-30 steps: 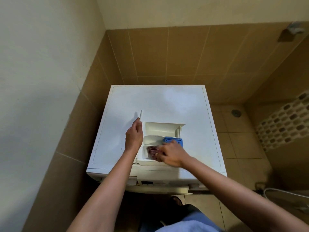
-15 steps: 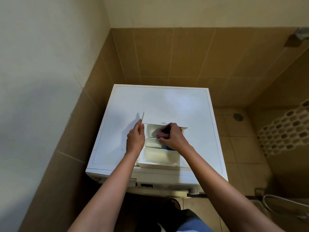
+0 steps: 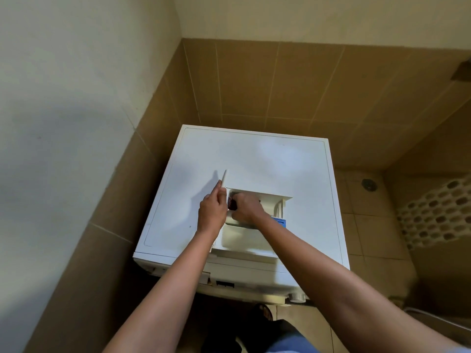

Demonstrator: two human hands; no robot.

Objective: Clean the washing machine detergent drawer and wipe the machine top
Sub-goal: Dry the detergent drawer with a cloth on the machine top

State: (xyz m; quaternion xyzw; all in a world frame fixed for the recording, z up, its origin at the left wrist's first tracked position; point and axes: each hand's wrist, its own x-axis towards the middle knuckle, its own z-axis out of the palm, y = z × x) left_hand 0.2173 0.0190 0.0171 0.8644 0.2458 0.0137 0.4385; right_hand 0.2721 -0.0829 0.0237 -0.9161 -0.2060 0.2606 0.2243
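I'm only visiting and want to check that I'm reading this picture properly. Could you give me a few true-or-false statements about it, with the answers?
1. The detergent drawer lies on the washing machine top. True.
2. The right hand holds a yellow sponge. False: it holds a dark reddish cloth.
3. The left hand grips a thin white stick beside the drawer's left edge. True.
4. The right hand works in the drawer's near compartment. False: it is at the far compartment, and the near one lies uncovered.
5. A blue insert sits at the drawer's right side. True.
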